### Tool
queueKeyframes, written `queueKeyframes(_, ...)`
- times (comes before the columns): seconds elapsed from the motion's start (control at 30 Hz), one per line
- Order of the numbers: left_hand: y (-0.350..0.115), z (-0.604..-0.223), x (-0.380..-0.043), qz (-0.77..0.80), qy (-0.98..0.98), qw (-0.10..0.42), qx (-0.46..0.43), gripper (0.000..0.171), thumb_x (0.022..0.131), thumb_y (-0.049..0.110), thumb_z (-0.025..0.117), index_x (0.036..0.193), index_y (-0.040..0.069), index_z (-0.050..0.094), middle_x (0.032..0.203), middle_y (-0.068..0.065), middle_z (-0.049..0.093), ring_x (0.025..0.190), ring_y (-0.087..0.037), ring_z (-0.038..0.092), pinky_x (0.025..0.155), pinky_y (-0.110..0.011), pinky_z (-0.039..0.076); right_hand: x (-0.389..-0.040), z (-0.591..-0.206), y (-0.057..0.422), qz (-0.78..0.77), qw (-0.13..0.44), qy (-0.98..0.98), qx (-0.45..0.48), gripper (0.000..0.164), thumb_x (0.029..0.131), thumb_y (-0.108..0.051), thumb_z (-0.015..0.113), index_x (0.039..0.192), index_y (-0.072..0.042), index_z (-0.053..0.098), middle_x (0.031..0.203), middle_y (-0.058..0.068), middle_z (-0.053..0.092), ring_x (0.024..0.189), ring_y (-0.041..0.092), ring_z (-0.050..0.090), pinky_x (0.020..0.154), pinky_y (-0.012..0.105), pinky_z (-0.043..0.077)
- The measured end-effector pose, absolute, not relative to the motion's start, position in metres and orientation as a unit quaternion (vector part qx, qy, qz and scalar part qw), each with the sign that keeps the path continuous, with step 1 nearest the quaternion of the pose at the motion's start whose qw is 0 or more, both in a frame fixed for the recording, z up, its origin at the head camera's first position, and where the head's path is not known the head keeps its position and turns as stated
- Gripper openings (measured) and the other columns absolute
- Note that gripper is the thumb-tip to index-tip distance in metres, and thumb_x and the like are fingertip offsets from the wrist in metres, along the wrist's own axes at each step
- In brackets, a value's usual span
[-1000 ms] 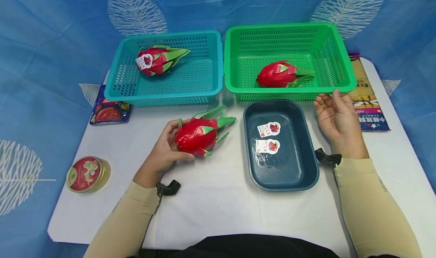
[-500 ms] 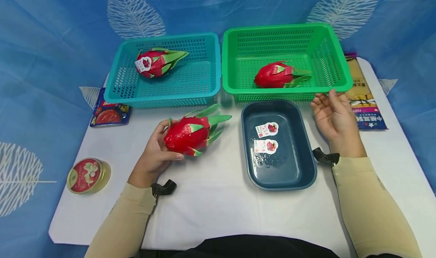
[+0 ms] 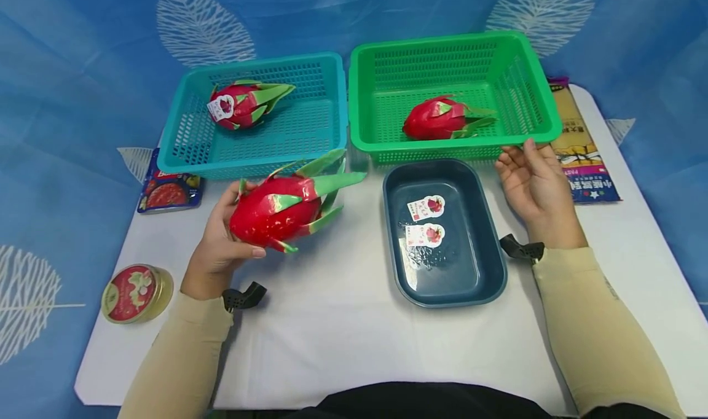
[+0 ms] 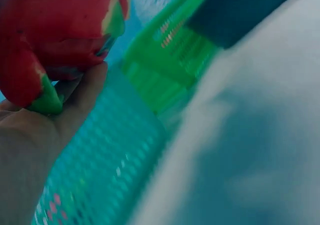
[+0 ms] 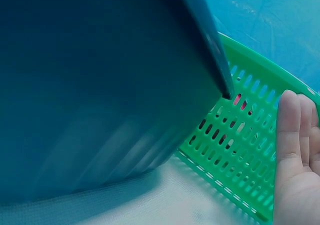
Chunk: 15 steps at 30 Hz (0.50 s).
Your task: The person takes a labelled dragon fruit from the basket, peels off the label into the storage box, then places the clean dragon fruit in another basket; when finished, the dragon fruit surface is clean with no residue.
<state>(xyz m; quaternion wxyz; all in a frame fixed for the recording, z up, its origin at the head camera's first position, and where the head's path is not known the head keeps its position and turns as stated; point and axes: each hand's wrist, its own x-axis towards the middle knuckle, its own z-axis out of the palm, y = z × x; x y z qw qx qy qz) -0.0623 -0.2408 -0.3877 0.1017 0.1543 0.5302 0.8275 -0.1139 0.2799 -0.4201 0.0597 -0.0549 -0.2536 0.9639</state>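
My left hand (image 3: 214, 253) grips a red dragon fruit (image 3: 273, 213) with green leaf tips, raised over the table in front of the teal basket (image 3: 251, 168). In the left wrist view, fingers curl under the dragon fruit (image 4: 65, 30). At the front right corner of the green basket (image 3: 420, 150), the thumb of my right hand (image 3: 536, 188) meets the rim, the other fingers loosely bent below. The right wrist view has these fingers (image 5: 290, 130) lying against its slotted wall. Another dragon fruit (image 3: 437, 118) lies in the green basket; a labelled one (image 3: 243, 109) sits in the teal basket.
A dark blue tray (image 3: 393, 265) stands before the green basket, holding two dragon fruit stickers (image 3: 426, 207). A round tin (image 3: 135, 293) stands at the left. A blue pouch (image 3: 168, 191) lies by the teal basket, a pasta packet (image 3: 581, 155) right of the green one.
My left hand has moved left and up with the dragon fruit, which looks larger now. My right hand has stayed at the green basket's corner. The head view has shifted slightly.
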Motion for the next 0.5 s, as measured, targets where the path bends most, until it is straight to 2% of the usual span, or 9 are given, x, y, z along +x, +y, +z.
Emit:
queueKeyframes(0.1,-0.224,-0.373,-0.083,0.833,0.503,0.098,0.208,0.093,0.069,-0.008,0.096,0.145,0.006,0.044,0.148,-0.017,0.044,0.14,-0.037,0.04,0.093,-0.045,0.059,-0.115,-0.418,0.28,0.964,0.059,-0.253,-0.057,0.025,0.106,-0.003,0.059,0.127,0.006,0.05,0.105,0.027,0.064,0.092,0.034,0.066,0.079,0.04,0.062)
queueKeyframes(0.23,-0.193,-0.354,-0.116,0.84,0.482,0.106,0.226,0.093,0.068,-0.003,0.099,0.143,0.006,0.044,0.146,-0.018,0.045,0.14,-0.038,0.04,0.093,-0.045,0.059,-0.115,-0.417,0.28,0.964,0.057,-0.253,-0.065,0.017,0.106,-0.003,0.058,0.12,0.005,0.052,0.103,0.026,0.064,0.091,0.034,0.066,0.078,0.04,0.061)
queueKeyframes(0.4,-0.156,-0.332,-0.164,0.846,0.478,0.121,0.203,0.085,0.071,-0.017,0.09,0.14,0.004,0.045,0.151,-0.016,0.042,0.145,-0.036,0.037,0.096,-0.048,0.058,-0.115,-0.417,0.28,0.965,0.055,-0.248,-0.065,0.013,0.106,-0.002,0.059,0.112,0.005,0.049,0.103,0.027,0.063,0.091,0.035,0.065,0.078,0.04,0.061)
queueKeyframes(0.5,-0.14,-0.319,-0.193,0.836,0.497,0.131,0.194,0.082,0.074,-0.021,0.085,0.142,0.005,0.046,0.152,-0.015,0.044,0.146,-0.036,0.038,0.097,-0.05,0.056,-0.116,-0.417,0.28,0.965,0.05,-0.25,-0.059,0.015,0.105,-0.002,0.06,0.112,0.004,0.049,0.103,0.027,0.063,0.091,0.035,0.065,0.078,0.04,0.061)
